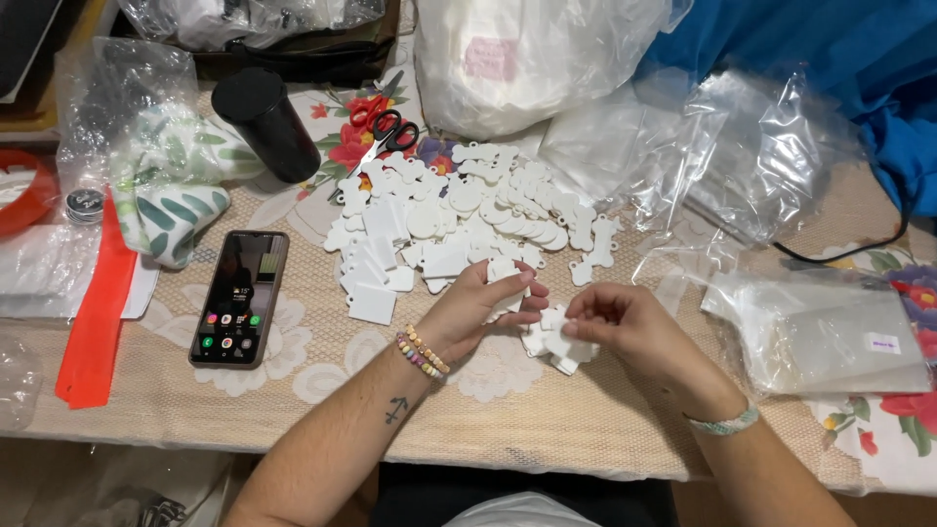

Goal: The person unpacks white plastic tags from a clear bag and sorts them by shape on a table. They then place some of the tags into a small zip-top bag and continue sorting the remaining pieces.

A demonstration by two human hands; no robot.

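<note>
Two hands over counter [547, 420], left hand [478, 304] grasping white tags [503, 273], right hand [625, 320] pinching small tag stack [556, 346], one phone [239, 298], one scissors [386, 132], one black cylinder [265, 122]

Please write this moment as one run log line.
left hand: holds white tags | right hand: fingers white tags | phone: lies left

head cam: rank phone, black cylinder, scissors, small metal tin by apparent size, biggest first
1. Phone, largest.
2. Black cylinder; it stands tilted away from the camera, so the gap to the phone is unsure.
3. Scissors, thinner, blades partly lost against the white blanks.
4. Small metal tin, clearly smallest.
</note>
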